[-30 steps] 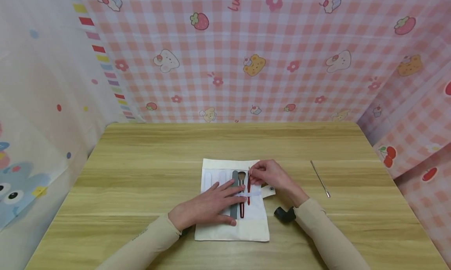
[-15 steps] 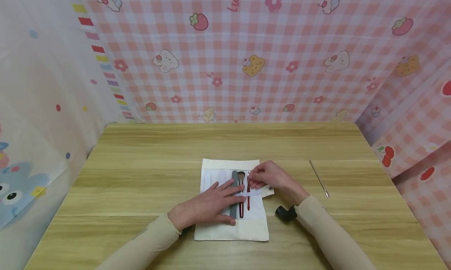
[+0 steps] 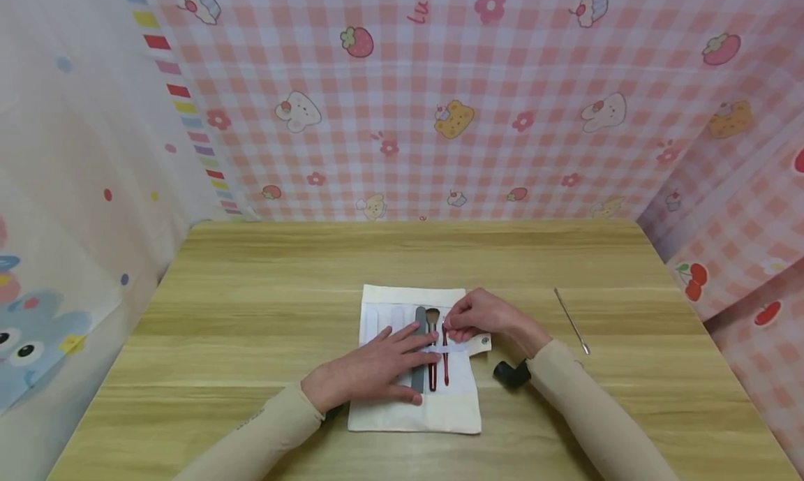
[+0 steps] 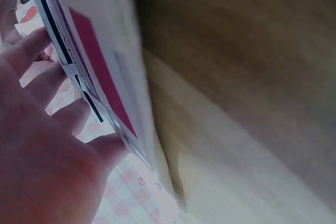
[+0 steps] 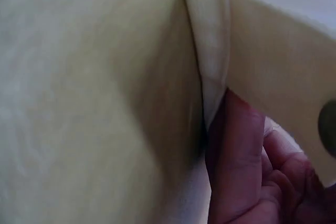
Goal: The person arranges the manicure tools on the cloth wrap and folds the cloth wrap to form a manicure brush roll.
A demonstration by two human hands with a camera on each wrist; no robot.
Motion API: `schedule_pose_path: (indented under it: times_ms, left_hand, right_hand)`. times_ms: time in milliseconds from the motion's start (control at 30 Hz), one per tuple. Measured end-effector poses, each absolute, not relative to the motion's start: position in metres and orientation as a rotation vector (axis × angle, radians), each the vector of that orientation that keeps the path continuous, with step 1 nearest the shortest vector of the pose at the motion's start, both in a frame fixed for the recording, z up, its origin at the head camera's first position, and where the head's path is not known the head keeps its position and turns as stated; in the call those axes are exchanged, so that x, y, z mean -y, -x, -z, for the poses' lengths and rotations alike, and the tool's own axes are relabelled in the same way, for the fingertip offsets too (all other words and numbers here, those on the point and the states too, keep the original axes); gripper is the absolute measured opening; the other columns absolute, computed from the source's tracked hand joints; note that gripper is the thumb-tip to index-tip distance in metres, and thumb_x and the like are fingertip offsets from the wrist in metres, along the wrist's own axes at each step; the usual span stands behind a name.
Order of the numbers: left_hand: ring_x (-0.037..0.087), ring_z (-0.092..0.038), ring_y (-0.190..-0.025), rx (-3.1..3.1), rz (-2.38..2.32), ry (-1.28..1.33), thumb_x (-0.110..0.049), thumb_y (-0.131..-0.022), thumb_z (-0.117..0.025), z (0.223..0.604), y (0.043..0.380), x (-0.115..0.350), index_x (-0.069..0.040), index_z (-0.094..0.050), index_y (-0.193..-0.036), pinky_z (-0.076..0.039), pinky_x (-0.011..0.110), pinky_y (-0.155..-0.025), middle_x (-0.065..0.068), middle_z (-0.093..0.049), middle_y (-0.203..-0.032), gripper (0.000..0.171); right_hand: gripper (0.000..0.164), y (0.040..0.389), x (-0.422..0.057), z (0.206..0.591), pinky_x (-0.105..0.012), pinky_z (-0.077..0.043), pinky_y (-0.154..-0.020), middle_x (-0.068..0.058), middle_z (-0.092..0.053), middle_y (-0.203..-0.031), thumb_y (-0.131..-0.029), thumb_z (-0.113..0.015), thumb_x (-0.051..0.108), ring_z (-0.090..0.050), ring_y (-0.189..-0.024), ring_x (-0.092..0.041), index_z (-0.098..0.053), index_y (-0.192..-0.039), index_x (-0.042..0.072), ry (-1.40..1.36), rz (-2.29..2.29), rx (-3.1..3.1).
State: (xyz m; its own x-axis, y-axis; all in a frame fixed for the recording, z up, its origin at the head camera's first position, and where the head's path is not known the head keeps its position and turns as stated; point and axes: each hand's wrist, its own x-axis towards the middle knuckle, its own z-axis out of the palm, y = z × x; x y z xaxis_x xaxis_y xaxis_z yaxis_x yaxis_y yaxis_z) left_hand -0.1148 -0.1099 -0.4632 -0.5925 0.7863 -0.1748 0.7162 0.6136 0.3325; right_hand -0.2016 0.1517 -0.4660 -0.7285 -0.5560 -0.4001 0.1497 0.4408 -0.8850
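A cream cloth roll (image 3: 414, 419) lies unfolded on the table, with a white elastic band (image 3: 457, 348) across its inside. My left hand (image 3: 380, 366) rests on it, fingers spread over a grey flat strip (image 3: 417, 380) and a makeup brush (image 3: 433, 379) with a dark red handle. At the roll's right side, my right hand (image 3: 479, 315) pinches the upper end of a slim dark red stick-like tool (image 3: 446, 371), which runs down under the band. Its tip is mostly covered by the fingers. In the right wrist view, curled fingers (image 5: 241, 166) show beside the snap flap (image 5: 283, 61).
A thin silver metal rod (image 3: 571, 320) lies on the wooden table (image 3: 283, 257) to the right of the roll. Beside the right sleeve (image 3: 584, 404) sits a black wrist-worn device (image 3: 511, 374). A pink checked curtain (image 3: 414, 69) hangs behind the table.
My right hand has moved slightly toward me, and the slim red tool has slid farther down through the elastic band. My left hand has stayed in place on the roll.
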Motion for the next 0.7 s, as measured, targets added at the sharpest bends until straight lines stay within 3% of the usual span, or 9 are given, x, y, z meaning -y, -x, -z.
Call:
schedule_pose_path:
  times_ms: [433,700]
  left_hand:
    - [0.028,-0.013,-0.159,-2.541,-0.319,-1.219,-0.057,-0.097,-0.065,0.463,0.114,0.107,-0.03,-0.044,-0.159,-0.026,0.064,-0.119,-0.007,-0.022,-0.171,0.071]
    - [0.028,-0.012,-0.159,-2.544,-0.337,-1.209,-0.056,-0.096,-0.066,0.463,0.114,0.108,-0.03,-0.044,-0.159,-0.025,0.064,-0.119,-0.008,-0.022,-0.171,0.072]
  right_hand:
    - [0.017,0.2,-0.151,0.459,-0.02,-0.049,-0.054,-0.001,-0.065,-0.065,-0.095,-0.071,0.01,-0.056,-0.056,-0.007,-0.077,-0.085,-0.002,0.39,1.181,-2.136]
    - [0.024,0.195,-0.172,0.452,-0.031,-0.06,-0.072,-0.009,-0.07,-0.087,-0.102,-0.065,0.015,-0.067,-0.077,-0.018,-0.07,-0.113,-0.006,0.465,1.317,-2.181]
